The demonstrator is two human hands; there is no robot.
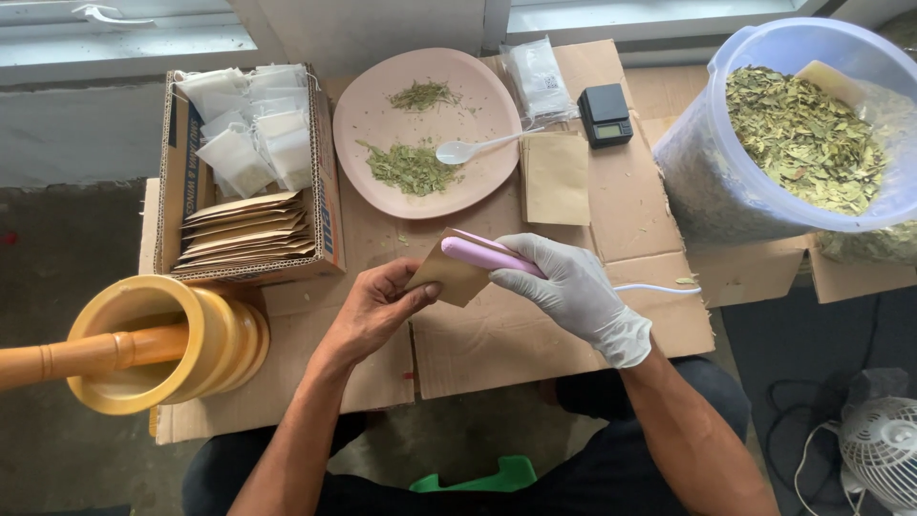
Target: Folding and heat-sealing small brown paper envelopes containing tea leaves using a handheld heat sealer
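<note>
My bare left hand point(377, 306) pinches the lower corner of a small brown paper pouch point(451, 274). My right hand point(573, 287), in a white glove, grips a pink handheld sealer point(482, 254) that is clamped over the pouch's top edge. A thin white cord point(659, 288) runs from the sealer to the right. Both hands hover over flattened cardboard point(497, 334) above my lap.
A pink plate point(382, 100) holds two heaps of dried leaves and a white spoon point(468, 149). A cardboard box point(325, 182) holds white sachets and brown pouches. A wooden mortar with pestle point(153, 344) stands left. A leaf-filled tub point(793, 124), black scale point(606, 115), loose pouch point(556, 177) and fan point(879, 449) are right.
</note>
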